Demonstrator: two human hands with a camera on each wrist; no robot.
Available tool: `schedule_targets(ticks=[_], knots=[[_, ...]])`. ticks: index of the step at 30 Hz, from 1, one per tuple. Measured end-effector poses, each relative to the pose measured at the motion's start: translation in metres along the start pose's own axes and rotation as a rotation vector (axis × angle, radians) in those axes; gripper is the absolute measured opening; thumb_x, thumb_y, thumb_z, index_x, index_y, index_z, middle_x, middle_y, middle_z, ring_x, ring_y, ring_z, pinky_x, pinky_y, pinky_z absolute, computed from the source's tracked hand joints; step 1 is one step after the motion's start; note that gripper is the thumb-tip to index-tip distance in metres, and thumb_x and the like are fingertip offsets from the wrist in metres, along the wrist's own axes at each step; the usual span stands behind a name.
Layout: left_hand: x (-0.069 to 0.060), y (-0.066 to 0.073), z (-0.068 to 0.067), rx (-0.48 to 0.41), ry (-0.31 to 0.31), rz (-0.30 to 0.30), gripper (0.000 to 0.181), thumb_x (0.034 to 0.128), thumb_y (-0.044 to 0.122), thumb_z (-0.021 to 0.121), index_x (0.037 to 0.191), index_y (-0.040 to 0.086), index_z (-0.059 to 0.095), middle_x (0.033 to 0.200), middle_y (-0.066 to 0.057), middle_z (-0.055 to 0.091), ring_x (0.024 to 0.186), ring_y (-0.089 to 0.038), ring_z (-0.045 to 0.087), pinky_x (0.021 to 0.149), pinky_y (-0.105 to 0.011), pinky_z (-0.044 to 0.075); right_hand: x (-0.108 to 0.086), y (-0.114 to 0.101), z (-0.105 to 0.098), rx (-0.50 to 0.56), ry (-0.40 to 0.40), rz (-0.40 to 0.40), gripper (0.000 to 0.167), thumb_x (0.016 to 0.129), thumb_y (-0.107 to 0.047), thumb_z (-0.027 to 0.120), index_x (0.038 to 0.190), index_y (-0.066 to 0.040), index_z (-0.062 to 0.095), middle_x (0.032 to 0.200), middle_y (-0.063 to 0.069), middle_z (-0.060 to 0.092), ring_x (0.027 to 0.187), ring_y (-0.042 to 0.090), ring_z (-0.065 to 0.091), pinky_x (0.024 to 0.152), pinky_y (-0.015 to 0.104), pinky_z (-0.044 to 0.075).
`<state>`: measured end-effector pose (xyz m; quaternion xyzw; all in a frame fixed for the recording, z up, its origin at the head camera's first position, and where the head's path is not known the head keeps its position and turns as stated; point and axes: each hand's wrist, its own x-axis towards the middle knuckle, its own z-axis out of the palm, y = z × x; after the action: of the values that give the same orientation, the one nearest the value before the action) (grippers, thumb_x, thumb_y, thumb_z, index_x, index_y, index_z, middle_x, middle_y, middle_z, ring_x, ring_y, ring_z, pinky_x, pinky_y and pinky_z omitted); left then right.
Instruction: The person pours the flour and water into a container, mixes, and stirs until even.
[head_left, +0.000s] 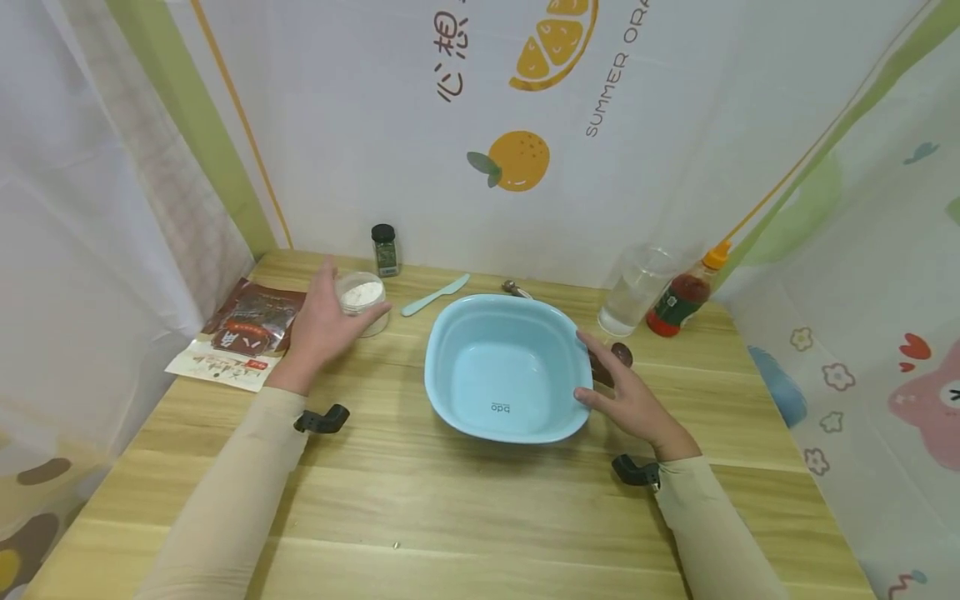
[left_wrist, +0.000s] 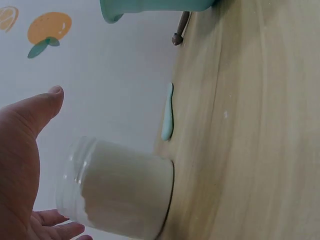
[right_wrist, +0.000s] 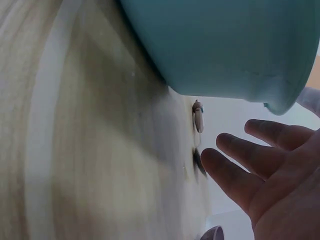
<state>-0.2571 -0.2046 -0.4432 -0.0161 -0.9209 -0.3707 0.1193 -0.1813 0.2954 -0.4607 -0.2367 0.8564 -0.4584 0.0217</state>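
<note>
My left hand [head_left: 322,321] reaches around a clear jar of white powder [head_left: 363,295], thumb and fingers spread. In the left wrist view, the jar [left_wrist: 125,190] stands on the table with a gap between it and the thumb. At the right side of a light blue plastic basin [head_left: 498,371] is my right hand [head_left: 630,402], its thumb at the rim. The right wrist view shows three loosely extended fingers [right_wrist: 255,160] beside the basin's outer wall [right_wrist: 220,50]. No contents show inside the basin.
A brown-and-white food packet [head_left: 251,329] lies left. Behind stand a black-capped spice jar [head_left: 386,252], a pale knife [head_left: 437,295] and a small dark-headed utensil [head_left: 516,289]. A glass of clear liquid [head_left: 632,296] and red sauce bottle [head_left: 681,300] stand back right. Curtains border the wooden table [head_left: 480,517].
</note>
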Motion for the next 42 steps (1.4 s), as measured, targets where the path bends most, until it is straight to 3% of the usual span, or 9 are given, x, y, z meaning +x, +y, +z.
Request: schedule_targets(ticks=[2, 5, 8, 10, 21, 26, 32, 42], knots=[[0.001, -0.003, 0.001, -0.042, -0.005, -0.014, 0.132, 0.0914, 0.071, 0.082, 0.178, 0.007, 0.005, 0.168, -0.032, 0.038, 0.152, -0.054, 0.043, 0.12, -0.076, 0.04, 0.0, 0.003, 0.001, 0.014, 0.002, 0.004, 0.087, 0.106, -0.013, 0.076, 0.178, -0.018, 0.028, 0.172, 0.023, 0.043, 0.145, 0.051, 0.055, 0.12, 0.069, 0.046], [0.002, -0.007, 0.003, -0.121, -0.024, -0.033, 0.135, 0.0913, 0.067, 0.084, 0.179, 0.007, 0.0, 0.171, -0.032, 0.035, 0.155, -0.054, 0.039, 0.124, -0.075, 0.036, 0.0, 0.007, 0.001, 0.041, 0.006, 0.007, 0.085, 0.106, -0.011, 0.076, 0.177, -0.017, 0.03, 0.171, 0.023, 0.044, 0.143, 0.049, 0.058, 0.12, 0.047, 0.052], [0.003, -0.01, 0.004, -0.187, -0.042, -0.043, 0.137, 0.0907, 0.063, 0.087, 0.178, 0.007, -0.002, 0.173, -0.033, 0.031, 0.158, -0.053, 0.035, 0.128, -0.073, 0.031, 0.002, 0.009, 0.001, 0.093, 0.005, 0.003, 0.083, 0.106, -0.008, 0.074, 0.177, -0.014, 0.031, 0.171, 0.025, 0.043, 0.144, 0.05, 0.056, 0.115, 0.025, 0.05], [0.004, -0.012, 0.005, -0.21, -0.048, -0.046, 0.138, 0.0902, 0.062, 0.089, 0.178, 0.007, -0.003, 0.173, -0.034, 0.031, 0.159, -0.053, 0.034, 0.129, -0.072, 0.03, 0.003, 0.01, 0.001, 0.133, 0.003, -0.004, 0.082, 0.106, -0.006, 0.073, 0.176, -0.012, 0.031, 0.172, 0.026, 0.041, 0.145, 0.052, 0.054, 0.112, 0.019, 0.048], [0.008, -0.021, 0.01, -0.241, -0.073, -0.059, 0.136, 0.0921, 0.054, 0.09, 0.177, 0.002, -0.002, 0.174, -0.034, 0.028, 0.16, -0.052, 0.032, 0.13, -0.071, 0.029, 0.004, 0.016, 0.007, 0.181, 0.016, 0.005, 0.081, 0.104, -0.004, 0.073, 0.175, -0.013, 0.034, 0.176, 0.024, 0.036, 0.149, 0.051, 0.049, 0.113, 0.018, 0.048], [0.01, -0.026, 0.013, -0.249, -0.061, -0.038, 0.128, 0.0916, 0.05, 0.092, 0.176, 0.0, 0.01, 0.169, -0.034, 0.036, 0.156, -0.052, 0.038, 0.128, -0.071, 0.033, 0.005, 0.017, 0.01, 0.183, 0.028, 0.018, 0.081, 0.104, -0.007, 0.073, 0.175, -0.015, 0.035, 0.178, 0.021, 0.033, 0.151, 0.05, 0.046, 0.113, 0.018, 0.046], [0.012, -0.032, 0.016, -0.236, -0.042, -0.008, 0.1, 0.0914, 0.041, 0.094, 0.162, 0.0, 0.036, 0.154, -0.028, 0.052, 0.146, -0.049, 0.05, 0.123, -0.07, 0.041, 0.007, 0.02, 0.013, 0.235, 0.014, 0.012, 0.079, 0.104, -0.005, 0.07, 0.174, -0.014, 0.035, 0.178, 0.022, 0.032, 0.152, 0.051, 0.046, 0.112, 0.022, 0.05], [0.009, -0.033, 0.021, -0.215, -0.017, -0.059, 0.099, 0.0913, 0.039, 0.094, 0.162, -0.003, 0.038, 0.156, -0.03, 0.052, 0.147, -0.049, 0.05, 0.124, -0.068, 0.041, 0.007, 0.022, 0.012, 0.27, -0.005, 0.01, 0.077, 0.105, -0.005, 0.068, 0.174, -0.014, 0.034, 0.175, 0.027, 0.033, 0.148, 0.054, 0.048, 0.109, 0.024, 0.054]])
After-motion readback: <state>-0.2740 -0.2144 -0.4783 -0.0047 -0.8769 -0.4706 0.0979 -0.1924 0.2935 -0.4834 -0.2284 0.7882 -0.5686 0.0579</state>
